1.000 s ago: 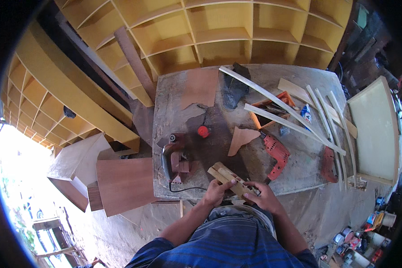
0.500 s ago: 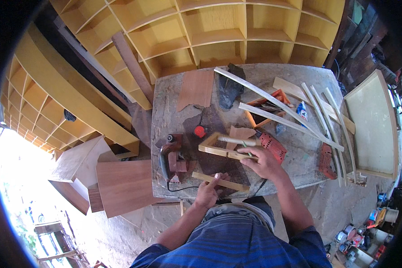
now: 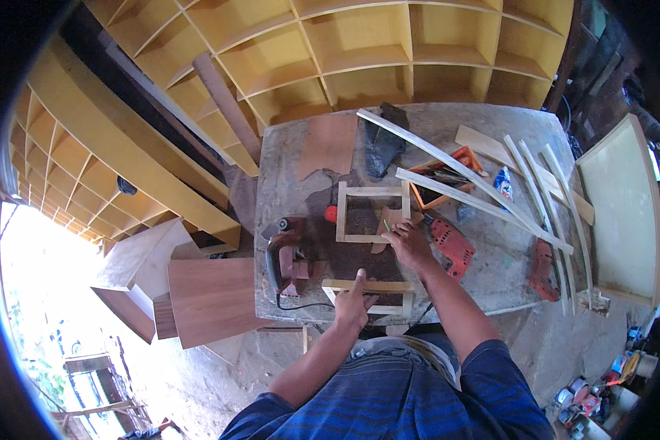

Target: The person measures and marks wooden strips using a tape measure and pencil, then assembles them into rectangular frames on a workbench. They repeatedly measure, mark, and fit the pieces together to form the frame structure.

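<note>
A small rectangular wooden frame (image 3: 375, 191) lies on the dark board (image 3: 337, 257) in the middle of the worktable. My right hand (image 3: 411, 243) is at its near right corner, fingers closed on a slim green pencil (image 3: 387, 226). Closer to my body, a second wooden frame (image 3: 389, 285) is tilted, one rail raised toward me. My left hand (image 3: 352, 309) grips that rail, thumb on top; its other fingers are partly hidden behind the wood. A red round object (image 3: 331, 213) sits just left of the first frame.
A corded red power tool (image 3: 290, 264) stands at left, a red drill (image 3: 453, 246) at right. Long pale wood strips (image 3: 447, 154) cross an orange box (image 3: 447, 198) of tools. Yellow shelving (image 3: 359, 51) rises behind the table; a pale panel (image 3: 620, 213) leans at right.
The far frame, tilted up in my right hand before, now lies flat on the board. My left hand has shifted slightly right, and the near frame's rails show more fully.
</note>
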